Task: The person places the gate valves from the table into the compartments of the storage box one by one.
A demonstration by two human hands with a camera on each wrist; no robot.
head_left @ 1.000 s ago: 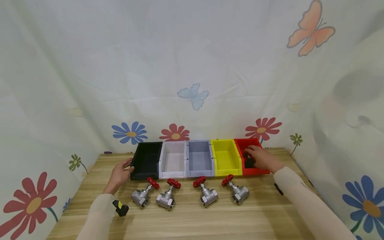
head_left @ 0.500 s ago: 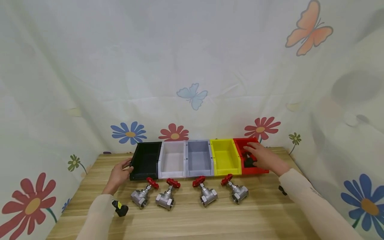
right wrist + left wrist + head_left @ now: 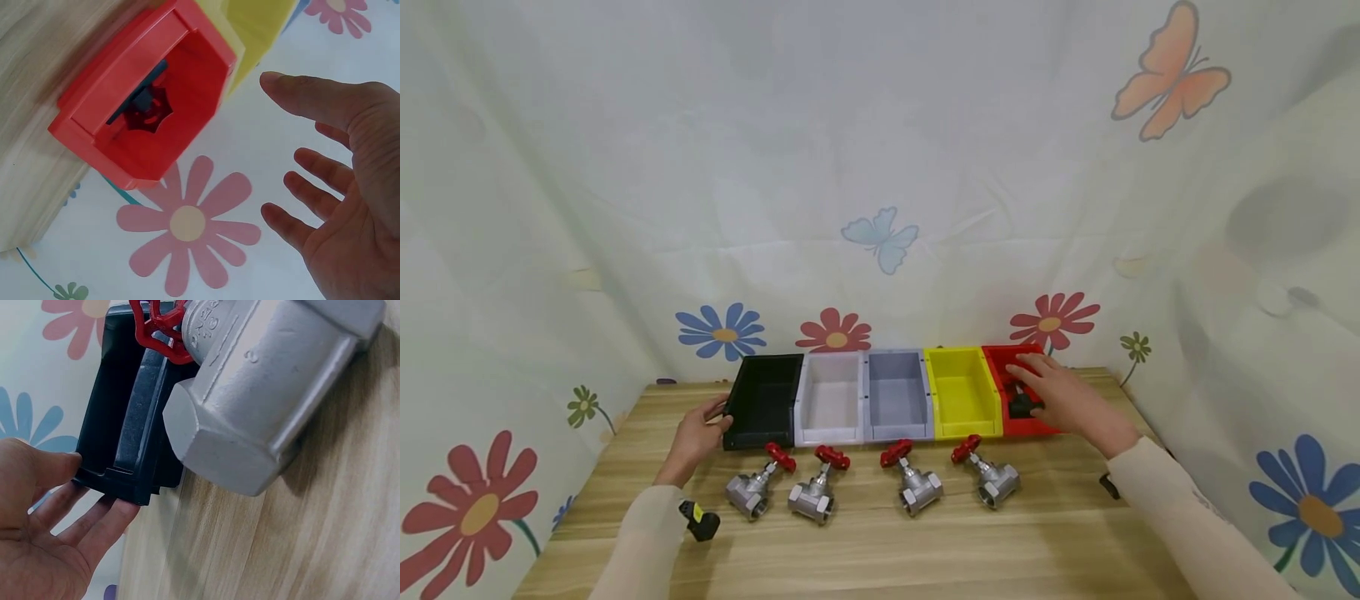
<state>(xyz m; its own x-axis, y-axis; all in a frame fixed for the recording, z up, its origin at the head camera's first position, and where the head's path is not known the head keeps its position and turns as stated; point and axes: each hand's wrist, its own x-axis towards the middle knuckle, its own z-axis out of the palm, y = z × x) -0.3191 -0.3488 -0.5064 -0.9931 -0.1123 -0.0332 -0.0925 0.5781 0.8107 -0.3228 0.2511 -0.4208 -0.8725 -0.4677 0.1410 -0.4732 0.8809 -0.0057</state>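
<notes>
My left hand (image 3: 694,440) holds the left edge of the black bin (image 3: 765,403); in the left wrist view its thumb (image 3: 59,467) lies at the rim and the fingers go along the outside. Over the right side of the red bin (image 3: 206,69), my right hand (image 3: 1072,404) hovers with spread fingers, holding nothing. Inside that bin lies a dark valve-like part (image 3: 1022,406); the right wrist view shows its dark red, star-shaped handwheel (image 3: 150,111), the rest partly hidden by the bin's front wall.
White (image 3: 831,398), grey (image 3: 898,396) and yellow (image 3: 964,396) bins join the row between black and red. Several steel valves with red handwheels lie before them, including a leftmost valve (image 3: 748,493) and rightmost valve (image 3: 996,483). A flowered curtain (image 3: 880,167) hangs behind.
My right hand has lifted off the dark part in the red bin and drawn slightly right, its fingers spreading. The left hand has stayed at the black bin.
</notes>
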